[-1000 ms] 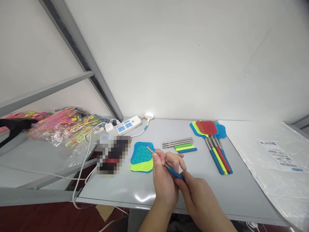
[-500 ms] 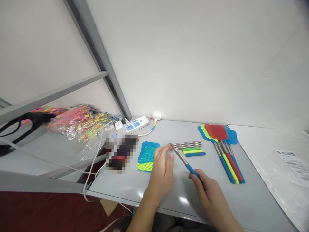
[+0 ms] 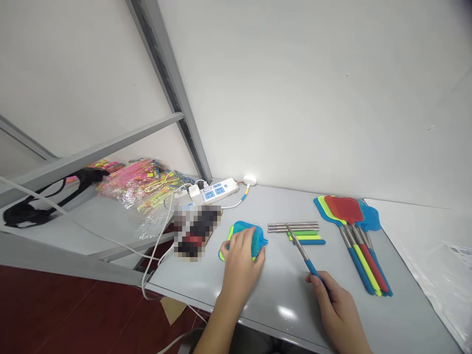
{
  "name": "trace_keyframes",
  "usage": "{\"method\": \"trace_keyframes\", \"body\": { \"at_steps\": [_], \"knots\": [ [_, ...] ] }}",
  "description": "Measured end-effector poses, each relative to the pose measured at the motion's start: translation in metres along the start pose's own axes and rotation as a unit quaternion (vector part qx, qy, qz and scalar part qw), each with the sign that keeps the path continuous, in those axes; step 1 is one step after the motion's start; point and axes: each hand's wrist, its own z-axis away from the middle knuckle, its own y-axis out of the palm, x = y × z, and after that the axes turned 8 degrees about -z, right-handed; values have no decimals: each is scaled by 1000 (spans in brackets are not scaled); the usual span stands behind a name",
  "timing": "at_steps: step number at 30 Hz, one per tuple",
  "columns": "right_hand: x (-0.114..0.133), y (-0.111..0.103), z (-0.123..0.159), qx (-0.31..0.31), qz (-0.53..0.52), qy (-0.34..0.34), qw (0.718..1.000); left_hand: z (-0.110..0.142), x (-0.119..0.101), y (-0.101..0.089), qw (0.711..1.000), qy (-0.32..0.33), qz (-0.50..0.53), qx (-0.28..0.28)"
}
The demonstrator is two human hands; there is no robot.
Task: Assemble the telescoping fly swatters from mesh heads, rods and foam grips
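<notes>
My left hand [image 3: 240, 251] is curled over a blue mesh fly swatter head [image 3: 248, 226], with fingers and thumb at its edges. The head's short neck points right, and a yellow-green swatter head [image 3: 221, 254] shows from under it. In my right hand [image 3: 334, 300] is a fly swatter handle [image 3: 303, 253]: a metal rod with a blue grip, its bare end tilted up to the left. Beyond that end lie several metal rods [image 3: 276, 227] with green, yellow and blue grips [image 3: 311, 242].
Assembled fly swatters [image 3: 363, 246] are heaped to the right, beside a white plastic sheet [image 3: 416, 241]. A power strip [image 3: 221, 191] with white cables stands at the back left. Bagged colourful items [image 3: 136, 184] lie behind a grey metal frame [image 3: 92, 145]. A pixelated object [image 3: 197, 231] is left of my hand.
My left hand has left the rod's end and closed on the blue swatter head, whose neck now shows. My right hand still holds the handle, now lower and farther right. The view has shifted.
</notes>
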Motion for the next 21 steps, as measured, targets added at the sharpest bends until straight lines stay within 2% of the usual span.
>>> {"method": "trace_keyframes", "body": {
  "at_steps": [4,8,12,17,21],
  "knots": [
    [-2,-2,-3,20,6,-12,1000,2,1,-2,1000,19,-4,-15],
    [-4,-2,-3,16,9,-7,1000,4,8,-1,998,-22,-40,-44],
    [-1,-1,-2,16,4,-1,1000,5,12,3,997,-46,-57,-24],
    [3,0,-3,6,-1,-6,1000,2,13,5,997,-51,-40,-32],
    [1,1,-5,27,-1,-13,1000,-1,16,4,997,-61,-1,-47]
  ]
}}
